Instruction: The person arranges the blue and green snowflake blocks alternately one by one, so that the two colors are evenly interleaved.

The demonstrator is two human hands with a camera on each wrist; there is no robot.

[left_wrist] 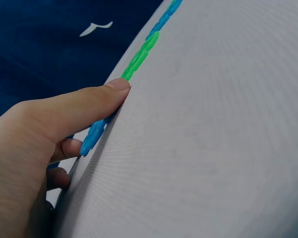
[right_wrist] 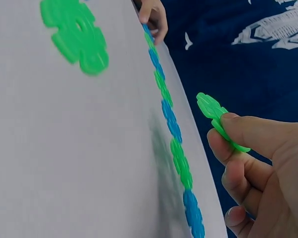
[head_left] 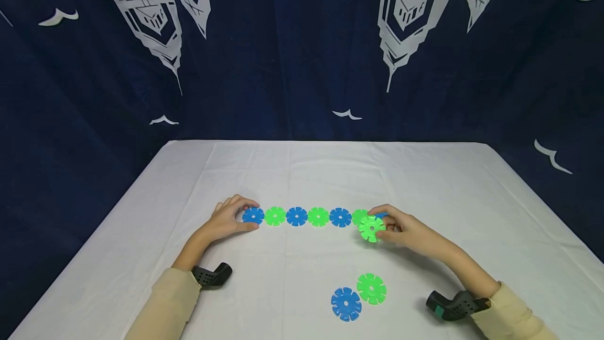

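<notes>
A row of notched plastic snowflake discs, alternately blue and green, lies flat across the white table. My left hand [head_left: 232, 218] holds the blue disc [head_left: 253, 215] at the row's left end, thumb at its near side and fingers at its far side. In the left wrist view, the thumb hides part of that disc. Raised above the row's right end, my right hand [head_left: 409, 231] pinches a green disc [head_left: 371, 229] between thumb and fingers. In the right wrist view, this green disc [right_wrist: 211, 106] is apart from the row, whose right-end disc is blue [right_wrist: 192, 213].
Closer to the table's front lie two loose discs, one green [head_left: 371, 288] and one blue [head_left: 346, 304]. A white cloth [head_left: 283, 172] covers the table. Behind it hangs a dark blue curtain [head_left: 236, 93] with white prints. Each wrist wears a black device [head_left: 212, 275].
</notes>
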